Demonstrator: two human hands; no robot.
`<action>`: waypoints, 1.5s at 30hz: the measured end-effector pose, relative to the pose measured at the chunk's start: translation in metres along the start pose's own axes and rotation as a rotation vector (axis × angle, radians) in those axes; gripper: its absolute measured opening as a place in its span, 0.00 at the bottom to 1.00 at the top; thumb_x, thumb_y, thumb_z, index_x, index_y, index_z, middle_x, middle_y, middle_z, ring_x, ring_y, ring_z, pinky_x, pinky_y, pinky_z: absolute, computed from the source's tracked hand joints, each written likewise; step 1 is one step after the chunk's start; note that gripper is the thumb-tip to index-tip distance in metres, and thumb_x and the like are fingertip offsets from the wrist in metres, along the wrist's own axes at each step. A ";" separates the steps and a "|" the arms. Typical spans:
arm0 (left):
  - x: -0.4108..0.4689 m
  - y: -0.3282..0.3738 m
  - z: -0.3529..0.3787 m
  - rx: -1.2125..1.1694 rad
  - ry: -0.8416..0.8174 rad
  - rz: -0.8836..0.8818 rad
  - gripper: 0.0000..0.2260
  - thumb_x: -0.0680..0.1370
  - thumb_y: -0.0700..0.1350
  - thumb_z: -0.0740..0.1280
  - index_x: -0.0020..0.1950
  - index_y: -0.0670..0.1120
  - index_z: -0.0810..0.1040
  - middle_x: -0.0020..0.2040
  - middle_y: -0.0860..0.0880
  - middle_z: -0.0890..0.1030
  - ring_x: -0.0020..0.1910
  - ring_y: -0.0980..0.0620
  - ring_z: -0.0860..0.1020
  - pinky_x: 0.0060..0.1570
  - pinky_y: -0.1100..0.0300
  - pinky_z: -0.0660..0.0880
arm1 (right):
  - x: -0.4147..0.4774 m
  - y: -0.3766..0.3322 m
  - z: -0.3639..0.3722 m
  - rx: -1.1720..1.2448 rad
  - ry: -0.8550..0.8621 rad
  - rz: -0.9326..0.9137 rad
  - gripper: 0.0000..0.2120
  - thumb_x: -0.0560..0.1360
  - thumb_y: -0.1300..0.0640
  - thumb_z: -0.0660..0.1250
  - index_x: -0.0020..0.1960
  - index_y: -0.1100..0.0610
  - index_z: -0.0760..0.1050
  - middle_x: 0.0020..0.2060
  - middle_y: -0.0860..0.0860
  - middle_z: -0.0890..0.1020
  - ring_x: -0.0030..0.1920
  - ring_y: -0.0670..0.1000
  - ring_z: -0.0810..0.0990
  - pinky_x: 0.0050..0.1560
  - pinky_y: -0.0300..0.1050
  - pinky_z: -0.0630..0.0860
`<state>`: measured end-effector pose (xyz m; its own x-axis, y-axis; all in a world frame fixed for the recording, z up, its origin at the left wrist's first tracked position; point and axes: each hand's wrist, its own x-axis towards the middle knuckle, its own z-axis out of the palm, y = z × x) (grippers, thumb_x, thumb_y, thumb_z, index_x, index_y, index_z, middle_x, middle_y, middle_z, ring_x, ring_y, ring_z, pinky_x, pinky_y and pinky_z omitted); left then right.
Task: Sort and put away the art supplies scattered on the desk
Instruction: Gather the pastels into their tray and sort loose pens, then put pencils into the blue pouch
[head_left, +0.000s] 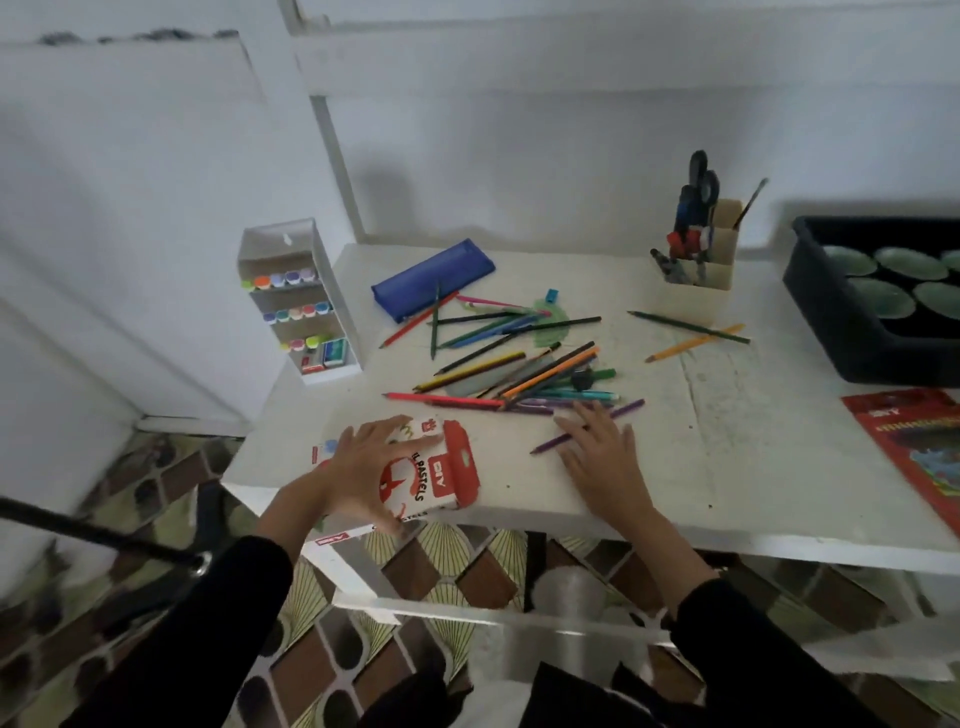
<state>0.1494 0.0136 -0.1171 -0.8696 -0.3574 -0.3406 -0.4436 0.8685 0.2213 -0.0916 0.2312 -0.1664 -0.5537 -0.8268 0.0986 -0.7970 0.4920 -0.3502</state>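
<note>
A white and red oil pastels box (441, 475) lies at the desk's front edge, and my left hand (363, 470) grips its left side with spread, curled fingers. My right hand (602, 457) lies flat with straight fingers over a purple pencil (631, 407). Behind the hands lies a heap of coloured pencils (519, 376). A blue pencil case (434, 278) sits at the back. A green pencil (685, 326) and an orange pencil (693, 343) lie apart on the right.
A white marker rack (298, 301) stands at the back left. A beige pen holder (701, 270) with scissors stands back right, beside a dark tray (831, 322) of green dishes. A red box (914, 447) lies at the right edge. White desk (727, 441).
</note>
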 end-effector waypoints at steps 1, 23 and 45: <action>0.002 -0.003 -0.003 0.011 -0.027 0.007 0.49 0.61 0.59 0.76 0.68 0.76 0.45 0.77 0.51 0.47 0.75 0.46 0.45 0.71 0.39 0.41 | 0.000 -0.001 -0.002 0.006 -0.004 0.002 0.20 0.81 0.51 0.54 0.73 0.49 0.62 0.76 0.49 0.56 0.76 0.51 0.47 0.72 0.59 0.47; 0.063 0.039 0.003 -0.509 0.725 -0.229 0.10 0.75 0.38 0.66 0.54 0.47 0.80 0.60 0.48 0.74 0.60 0.51 0.70 0.62 0.54 0.67 | -0.006 -0.004 0.000 0.207 0.181 0.046 0.21 0.79 0.59 0.60 0.71 0.56 0.65 0.71 0.53 0.66 0.73 0.52 0.61 0.73 0.49 0.58; 0.197 0.012 -0.085 -0.602 0.778 -0.476 0.18 0.72 0.39 0.68 0.62 0.42 0.76 0.61 0.38 0.73 0.61 0.39 0.70 0.60 0.53 0.66 | 0.144 0.017 -0.045 0.228 0.175 -0.057 0.11 0.71 0.67 0.65 0.52 0.59 0.79 0.54 0.58 0.74 0.57 0.59 0.69 0.53 0.34 0.59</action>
<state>-0.0456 -0.0760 -0.1040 -0.3858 -0.9155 0.1143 -0.6198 0.3490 0.7029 -0.1960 0.1327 -0.1162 -0.5583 -0.7823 0.2762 -0.7643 0.3554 -0.5381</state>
